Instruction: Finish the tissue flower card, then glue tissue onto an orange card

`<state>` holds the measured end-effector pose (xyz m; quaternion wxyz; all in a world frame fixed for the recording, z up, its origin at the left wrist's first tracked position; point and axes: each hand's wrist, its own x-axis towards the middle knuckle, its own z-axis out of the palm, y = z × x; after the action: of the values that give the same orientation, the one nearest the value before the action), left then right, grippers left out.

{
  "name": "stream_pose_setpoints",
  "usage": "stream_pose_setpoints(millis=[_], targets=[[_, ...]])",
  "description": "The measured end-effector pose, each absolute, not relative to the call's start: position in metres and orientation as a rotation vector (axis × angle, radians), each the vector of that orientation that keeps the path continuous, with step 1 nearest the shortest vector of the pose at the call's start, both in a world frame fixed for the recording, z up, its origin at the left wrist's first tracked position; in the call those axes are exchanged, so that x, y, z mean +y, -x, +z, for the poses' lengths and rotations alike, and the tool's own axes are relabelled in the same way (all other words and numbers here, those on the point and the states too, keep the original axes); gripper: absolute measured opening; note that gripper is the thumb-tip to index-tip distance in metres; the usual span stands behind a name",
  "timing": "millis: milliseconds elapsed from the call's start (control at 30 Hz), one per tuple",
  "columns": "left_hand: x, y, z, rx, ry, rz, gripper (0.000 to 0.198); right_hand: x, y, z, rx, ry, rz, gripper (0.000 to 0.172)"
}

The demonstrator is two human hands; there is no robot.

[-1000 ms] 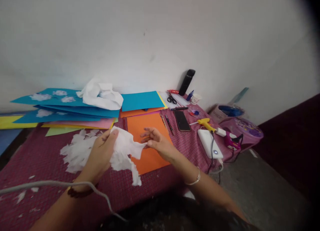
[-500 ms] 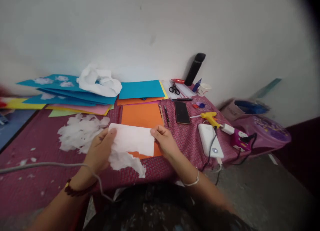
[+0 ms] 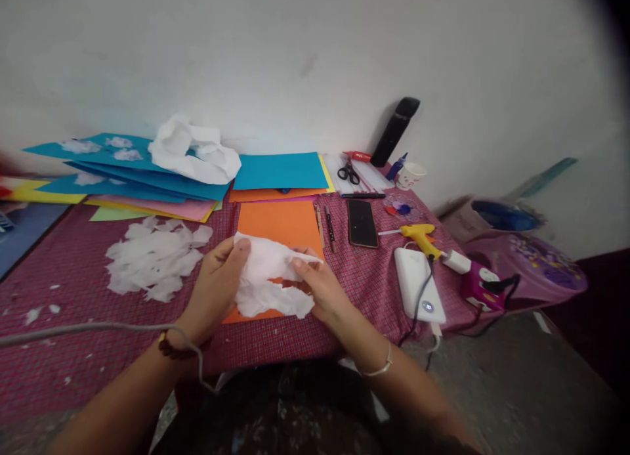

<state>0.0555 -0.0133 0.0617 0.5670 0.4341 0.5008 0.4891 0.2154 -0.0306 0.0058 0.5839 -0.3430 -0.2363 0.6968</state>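
Between my hands is a piece of white tissue paper [image 3: 263,258], crumpled and with a torn lower edge. My left hand [image 3: 221,278] pinches its left side between thumb and fingers. At its right end, my right hand [image 3: 317,281] grips it, the thumb on top. A ragged strip of the tissue hangs below. Underneath lies an orange paper sheet [image 3: 280,218], partly covered by the tissue and my hands. To the left of my left hand sits a heap of torn tissue pieces [image 3: 155,258] on the patterned tablecloth [image 3: 147,337].
Blue sheets [image 3: 132,179] carry a loose tissue roll [image 3: 197,156]. On the right are a phone [image 3: 363,223], scissors [image 3: 348,173], a yellow glue gun [image 3: 420,237], a power bank [image 3: 418,284] and a paper cup [image 3: 411,174]. A grey cable [image 3: 108,327] crosses my left wrist.
The tissue was stretched flat before; now it is bunched and folded toward the right. My hands have come closer together, and the torn strip has shifted right.
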Motion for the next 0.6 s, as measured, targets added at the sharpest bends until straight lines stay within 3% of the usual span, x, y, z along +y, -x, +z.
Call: stream_pose_setpoints(millis=[200, 400, 533, 600], targets=[[0.004, -0.04, 0.052, 1.21, -0.949, 0.96, 0.029, -0.014, -0.246, 0.012, -0.867, 0.977, 1.603, 0.04], [0.022, -0.037, 0.077, 1.058, -1.498, 0.545, 0.026, 0.017, -0.259, 0.044, -1.467, 0.897, 1.561, 0.045], [0.035, -0.04, 0.083, 1.103, -1.627, 0.814, 0.022, 0.023, -0.226, 0.036, -1.478, 0.903, 1.742, 0.027], [0.041, -0.033, 0.072, 1.104, -1.481, 1.017, 0.023, 0.022, -0.215, 0.027, -1.266, 0.958, 1.751, 0.027]])
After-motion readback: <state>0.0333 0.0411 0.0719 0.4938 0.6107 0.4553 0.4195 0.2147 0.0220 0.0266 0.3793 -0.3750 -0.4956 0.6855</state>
